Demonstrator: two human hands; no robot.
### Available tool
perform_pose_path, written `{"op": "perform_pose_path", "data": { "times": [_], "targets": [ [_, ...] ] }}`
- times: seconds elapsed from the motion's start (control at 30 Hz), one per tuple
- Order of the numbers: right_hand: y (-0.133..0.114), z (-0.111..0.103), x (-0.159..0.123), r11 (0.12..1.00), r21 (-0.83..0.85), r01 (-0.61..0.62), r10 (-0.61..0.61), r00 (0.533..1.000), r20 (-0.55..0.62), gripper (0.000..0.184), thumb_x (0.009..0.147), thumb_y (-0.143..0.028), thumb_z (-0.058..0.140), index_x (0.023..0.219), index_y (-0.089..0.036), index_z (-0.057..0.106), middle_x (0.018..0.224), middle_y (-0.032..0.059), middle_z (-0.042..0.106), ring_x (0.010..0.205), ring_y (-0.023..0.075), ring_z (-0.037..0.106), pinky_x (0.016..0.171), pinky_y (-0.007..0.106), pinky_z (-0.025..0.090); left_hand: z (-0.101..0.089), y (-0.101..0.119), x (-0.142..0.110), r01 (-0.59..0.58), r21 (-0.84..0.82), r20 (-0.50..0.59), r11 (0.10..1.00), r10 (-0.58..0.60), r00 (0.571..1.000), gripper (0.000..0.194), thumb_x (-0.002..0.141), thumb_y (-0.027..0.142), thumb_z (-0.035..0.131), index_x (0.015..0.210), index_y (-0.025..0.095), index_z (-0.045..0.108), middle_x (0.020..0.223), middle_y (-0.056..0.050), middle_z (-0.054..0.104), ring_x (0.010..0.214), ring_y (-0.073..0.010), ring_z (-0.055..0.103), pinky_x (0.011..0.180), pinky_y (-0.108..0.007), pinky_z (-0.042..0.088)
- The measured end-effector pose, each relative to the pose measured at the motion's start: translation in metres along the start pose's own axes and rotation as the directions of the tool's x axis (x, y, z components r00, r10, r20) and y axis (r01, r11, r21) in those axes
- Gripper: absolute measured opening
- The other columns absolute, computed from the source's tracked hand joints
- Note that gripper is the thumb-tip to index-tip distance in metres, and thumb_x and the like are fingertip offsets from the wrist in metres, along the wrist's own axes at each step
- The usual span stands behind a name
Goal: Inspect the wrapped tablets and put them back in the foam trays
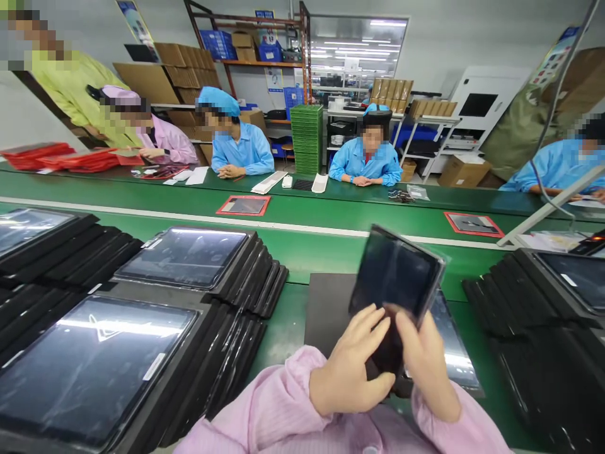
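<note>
Tilted up in front of me is a dark tablet-like screen panel (pixel 394 271), its face slightly blurred. My right hand (pixel 428 359) grips its lower right edge, thumb on the face. My left hand (pixel 352 366) lies across the panel's lower part, fingers stretched and apart, touching it. Below them, a flat dark grey pad (pixel 326 309) rests on the green bench. Another glossy screen (pixel 456 347) lies on the bench, partly hidden behind my right hand.
Stacked black trays bear screens (pixel 118 353) at left and more screens (pixel 579 277) at right. Red-bordered panels (pixel 243 205) lie on the green belt (pixel 307 217). Across it sit several co-workers (pixel 243 145), near a stack of green trays (pixel 306 139). A slanted metal bar (pixel 543 211) stands at right.
</note>
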State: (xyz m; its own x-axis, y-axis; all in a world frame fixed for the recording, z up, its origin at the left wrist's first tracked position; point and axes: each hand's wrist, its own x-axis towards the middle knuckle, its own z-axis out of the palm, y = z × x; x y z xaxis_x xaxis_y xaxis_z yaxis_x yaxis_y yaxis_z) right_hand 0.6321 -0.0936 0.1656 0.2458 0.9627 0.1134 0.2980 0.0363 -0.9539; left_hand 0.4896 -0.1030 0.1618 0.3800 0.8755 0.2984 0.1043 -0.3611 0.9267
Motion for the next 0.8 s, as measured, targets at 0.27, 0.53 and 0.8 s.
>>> {"op": "perform_pose_path", "data": {
  "times": [0.27,0.53,0.8],
  "targets": [
    [0.059,0.034,0.027,0.986,-0.167,0.000,0.028,0.986,0.166,0.030,0.076,-0.030,0.048,0.099,-0.019,0.064,0.101,0.0099,0.070,0.094,0.0260,0.065,0.083,0.041,0.052,-0.023,-0.082,-0.018,0.201,0.759,-0.039,0.619,-0.265,0.963,0.052,0.081,0.026,0.055,0.132,0.022,0.050,0.147,-0.016,0.037,0.137,-0.0359,0.028,0.104,-0.065,0.026],
    [0.086,-0.070,0.055,0.816,-0.519,-0.253,0.167,0.964,-0.207,0.042,0.073,-0.037,0.059,0.107,-0.011,0.060,0.119,0.0229,0.058,0.122,0.0400,0.045,0.100,0.056,0.033,-0.025,-0.121,-0.045,0.482,0.736,-0.334,0.476,-0.364,0.870,0.069,0.081,0.041,0.050,0.137,0.003,0.039,0.147,-0.025,0.031,0.138,-0.0404,0.023,0.104,-0.063,0.027],
    [0.108,-0.095,0.060,0.777,-0.543,-0.318,0.345,0.937,-0.055,0.046,0.080,-0.036,0.055,0.121,-0.017,0.052,0.119,0.0120,0.063,0.108,0.0287,0.060,0.094,0.041,0.044,-0.034,-0.127,-0.033,0.672,0.450,-0.393,0.589,-0.545,0.741,0.072,0.080,0.045,0.039,0.138,0.002,0.033,0.139,-0.023,0.046,0.130,-0.0293,0.043,0.104,-0.042,0.038]
  ]
}}
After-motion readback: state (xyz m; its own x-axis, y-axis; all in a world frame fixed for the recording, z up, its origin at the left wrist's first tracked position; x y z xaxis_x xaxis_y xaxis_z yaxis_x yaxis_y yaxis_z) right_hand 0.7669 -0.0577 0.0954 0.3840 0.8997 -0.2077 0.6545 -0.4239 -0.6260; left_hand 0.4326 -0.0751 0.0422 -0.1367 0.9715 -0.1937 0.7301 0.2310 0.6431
